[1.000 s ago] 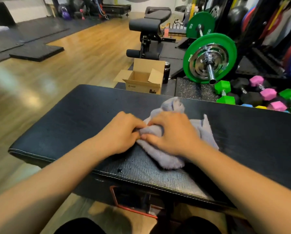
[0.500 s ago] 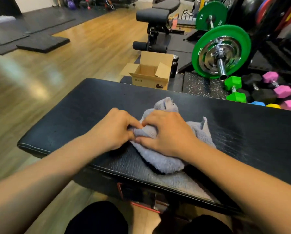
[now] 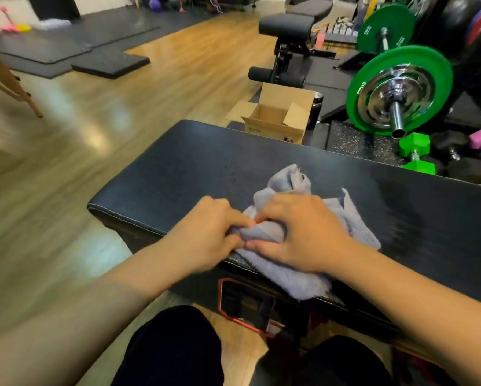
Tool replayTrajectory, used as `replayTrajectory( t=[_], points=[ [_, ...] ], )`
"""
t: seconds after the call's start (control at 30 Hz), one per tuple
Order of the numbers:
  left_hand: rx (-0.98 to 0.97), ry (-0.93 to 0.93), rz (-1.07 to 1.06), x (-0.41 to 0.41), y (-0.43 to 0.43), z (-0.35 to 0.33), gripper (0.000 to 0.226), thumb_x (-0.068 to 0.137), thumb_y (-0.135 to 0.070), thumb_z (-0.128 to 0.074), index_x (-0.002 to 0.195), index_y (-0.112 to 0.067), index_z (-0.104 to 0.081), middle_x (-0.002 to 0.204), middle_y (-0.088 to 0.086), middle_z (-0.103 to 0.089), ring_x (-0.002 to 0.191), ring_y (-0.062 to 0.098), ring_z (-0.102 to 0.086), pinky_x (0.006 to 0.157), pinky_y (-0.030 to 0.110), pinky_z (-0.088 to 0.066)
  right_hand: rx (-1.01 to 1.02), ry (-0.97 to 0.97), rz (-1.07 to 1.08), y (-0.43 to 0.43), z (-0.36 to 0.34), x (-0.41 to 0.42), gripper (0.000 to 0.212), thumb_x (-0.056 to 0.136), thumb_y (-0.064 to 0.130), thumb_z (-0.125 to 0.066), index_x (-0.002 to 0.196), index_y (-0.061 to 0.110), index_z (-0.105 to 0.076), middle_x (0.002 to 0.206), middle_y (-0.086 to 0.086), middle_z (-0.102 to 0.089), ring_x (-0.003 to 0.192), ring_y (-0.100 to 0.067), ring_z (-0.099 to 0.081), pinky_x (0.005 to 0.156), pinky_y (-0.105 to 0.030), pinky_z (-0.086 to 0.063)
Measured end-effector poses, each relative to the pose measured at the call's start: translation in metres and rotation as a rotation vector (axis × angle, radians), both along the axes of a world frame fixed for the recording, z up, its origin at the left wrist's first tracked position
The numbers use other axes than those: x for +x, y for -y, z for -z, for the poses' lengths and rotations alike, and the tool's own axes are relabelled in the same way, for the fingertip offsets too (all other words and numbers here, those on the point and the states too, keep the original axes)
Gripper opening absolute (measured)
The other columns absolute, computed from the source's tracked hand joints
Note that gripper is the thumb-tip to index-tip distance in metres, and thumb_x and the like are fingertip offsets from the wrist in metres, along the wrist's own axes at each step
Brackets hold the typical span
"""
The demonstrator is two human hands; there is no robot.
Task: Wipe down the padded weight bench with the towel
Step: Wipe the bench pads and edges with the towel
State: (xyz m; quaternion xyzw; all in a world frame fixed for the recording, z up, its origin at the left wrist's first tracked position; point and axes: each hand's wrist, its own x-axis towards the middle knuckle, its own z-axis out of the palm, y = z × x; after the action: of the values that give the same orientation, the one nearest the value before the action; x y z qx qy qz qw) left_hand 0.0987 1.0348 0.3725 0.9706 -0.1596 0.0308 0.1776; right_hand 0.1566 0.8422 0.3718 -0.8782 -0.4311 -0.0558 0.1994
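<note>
A black padded weight bench (image 3: 194, 162) runs across the view in front of me. A crumpled grey towel (image 3: 297, 280) lies on its near edge and hangs slightly over it. My left hand (image 3: 205, 235) grips the towel's left side with curled fingers. My right hand (image 3: 303, 232) lies on top of the bunched towel, fingers curled into the cloth. The two hands meet at the fingertips.
An open cardboard box (image 3: 275, 115) and a dark bottle (image 3: 316, 110) stand on the floor beyond the bench. A barbell with green plates (image 3: 395, 90) and coloured dumbbells (image 3: 417, 151) lie at the right. Another bench (image 3: 289, 45) stands behind. Wooden floor spreads left.
Both hands and the towel have slid towards the bench's near edge and left end; the towel now overhangs the edge. The camera view has swung left.
</note>
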Motion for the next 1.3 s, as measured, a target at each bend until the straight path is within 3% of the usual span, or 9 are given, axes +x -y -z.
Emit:
replayTrajectory(
  t=[0.13,0.33,0.47,0.7,0.8,0.87,1.0,1.1,1.3],
  points=[
    [-0.019,0.048,0.064,-0.037,-0.003,0.012,0.009,0.075,-0.033,-0.051,0.078,-0.026,-0.054,0.064,-0.005,-0.059,0.065,0.019,-0.051,0.055,0.033,-0.046,0.006,-0.025,-0.107,0.005,0.007,-0.022,0.041,0.077,0.071,-0.056,0.089,0.033,-0.069,0.085,0.015,-0.063,0.081,-0.008,-0.059,0.067,-0.031,-0.049],
    [0.057,0.068,-0.149,0.046,-0.004,0.002,0.011,0.079,-0.021,-0.060,0.080,-0.024,-0.071,0.070,0.007,-0.066,0.070,0.031,-0.058,0.061,0.036,-0.047,0.003,0.053,0.067,-0.024,0.007,0.042,0.044,0.077,0.072,-0.048,0.090,0.033,-0.064,0.090,0.012,-0.063,0.089,-0.013,-0.057,0.067,-0.028,-0.030],
    [0.027,0.005,-0.241,0.127,-0.014,0.000,0.017,0.075,-0.021,-0.061,0.082,-0.033,-0.071,0.082,0.009,-0.066,0.078,0.033,-0.058,0.073,0.039,-0.051,0.026,0.080,0.164,-0.042,0.014,0.105,0.045,0.076,0.067,-0.052,0.105,0.033,-0.064,0.110,0.008,-0.061,0.102,-0.020,-0.058,0.076,-0.035,-0.045],
    [0.028,0.081,-0.246,0.211,-0.014,-0.004,0.014,0.082,-0.007,-0.057,0.082,-0.012,-0.070,0.077,0.006,-0.059,0.075,0.021,-0.053,0.055,0.026,-0.031,0.014,0.195,0.386,-0.062,0.016,0.182,0.049,0.079,0.061,-0.054,0.120,0.033,-0.057,0.127,-0.001,-0.051,0.117,-0.032,-0.047,0.093,-0.047,-0.038],
    [-0.045,0.119,-0.233,0.209,-0.024,0.011,0.024,0.082,-0.010,-0.057,0.093,-0.021,-0.075,0.079,0.000,-0.063,0.075,0.015,-0.051,0.061,0.025,-0.031,-0.086,0.155,0.467,-0.066,0.013,0.184,0.058,0.077,0.069,-0.047,0.122,0.034,-0.057,0.134,-0.003,-0.054,0.123,-0.034,-0.046,0.100,-0.053,-0.033],
    [-0.088,0.105,-0.211,0.196,-0.026,0.013,0.021,0.082,-0.010,-0.056,0.090,-0.016,-0.075,0.083,0.006,-0.067,0.075,0.017,-0.049,0.063,0.029,-0.034,-0.140,0.088,0.418,-0.063,0.008,0.174,0.050,0.079,0.068,-0.047,0.112,0.034,-0.064,0.118,-0.006,-0.066,0.107,-0.033,-0.058,0.088,-0.042,-0.044],
    [-0.059,0.005,-0.147,0.130,-0.034,0.002,0.025,0.082,-0.013,-0.059,0.102,-0.021,-0.073,0.093,0.003,-0.073,0.088,0.022,-0.061,0.079,0.035,-0.046,-0.158,0.135,0.188,-0.051,0.002,0.131,0.042,0.080,0.075,-0.044,0.082,0.038,-0.064,0.093,0.000,-0.072,0.093,-0.028,-0.063,0.074,-0.035,-0.036],
    [-0.039,-0.049,-0.109,0.055,-0.038,-0.001,0.029,0.085,-0.019,-0.061,0.109,-0.032,-0.068,0.078,-0.003,-0.065,0.088,0.020,-0.060,0.076,0.031,-0.040,-0.153,0.152,0.044,-0.047,0.003,0.082,0.065,0.075,0.084,-0.035,0.085,0.031,-0.071,0.086,0.008,-0.069,0.090,-0.018,-0.062,0.080,-0.033,-0.038],
    [-0.124,-0.146,-0.114,-0.014,-0.055,0.004,0.042,0.085,-0.035,-0.057,0.122,-0.054,-0.048,0.090,-0.010,-0.060,0.088,0.009,-0.056,0.082,0.032,-0.045,-0.119,0.126,-0.200,-0.050,0.004,0.030,0.046,0.078,0.075,-0.051,0.101,0.041,-0.070,0.097,0.014,-0.068,0.094,-0.010,-0.062,0.085,-0.039,-0.044]
  ],
)
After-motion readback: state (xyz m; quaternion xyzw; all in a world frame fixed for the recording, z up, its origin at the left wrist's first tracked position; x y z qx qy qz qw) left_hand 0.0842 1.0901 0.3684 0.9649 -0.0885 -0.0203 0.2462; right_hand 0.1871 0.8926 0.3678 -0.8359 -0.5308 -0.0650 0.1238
